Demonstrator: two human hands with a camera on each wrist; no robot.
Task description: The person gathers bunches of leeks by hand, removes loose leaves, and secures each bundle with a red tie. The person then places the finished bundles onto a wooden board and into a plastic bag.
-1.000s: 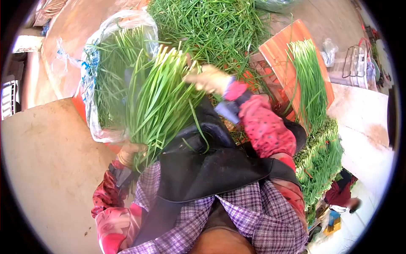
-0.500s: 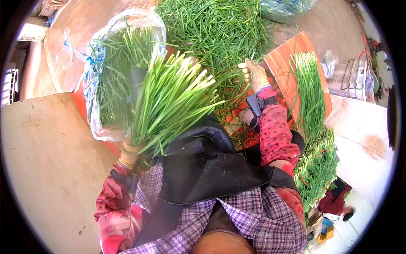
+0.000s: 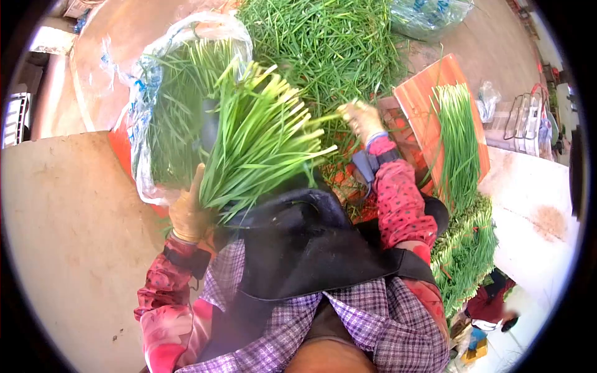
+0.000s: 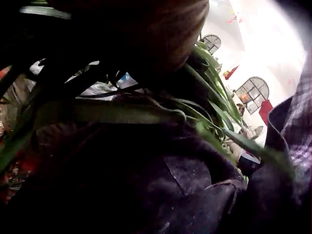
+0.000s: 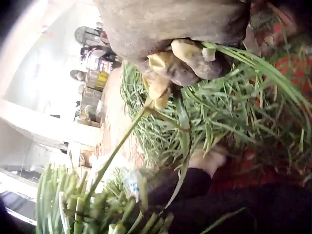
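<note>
A thick bunch of garlic chives (image 3: 261, 143) lies above the person's lap, pale stem ends pointing up and to the right. At its lower left, the gloved left hand (image 3: 188, 214) holds the leafy end; the thumb shows upright while the other fingers are hidden. To the right of the bunch, the gloved right hand (image 3: 364, 119) pinches a chive stalk. In the right wrist view this thin stalk (image 5: 122, 134) runs from the bunch's cut ends (image 5: 78, 209) to the fingertips (image 5: 158, 92), and more leaves stick out of the curled fingers. The left wrist view is very dark.
Loose chive leaves (image 3: 323, 43) form a big heap ahead. A plastic-lined container (image 3: 140, 155) of chives stands at left. An orange board (image 3: 413, 93) carries neat chives (image 3: 457, 137) at right, with stacked bundles (image 3: 469, 248) below. A clear bag (image 3: 429, 18) sits at the back.
The right hand left the bunch, moved right toward the loose heap, and is now back nearer the bunch with a stalk. The left hand's thumb has lifted upright.
</note>
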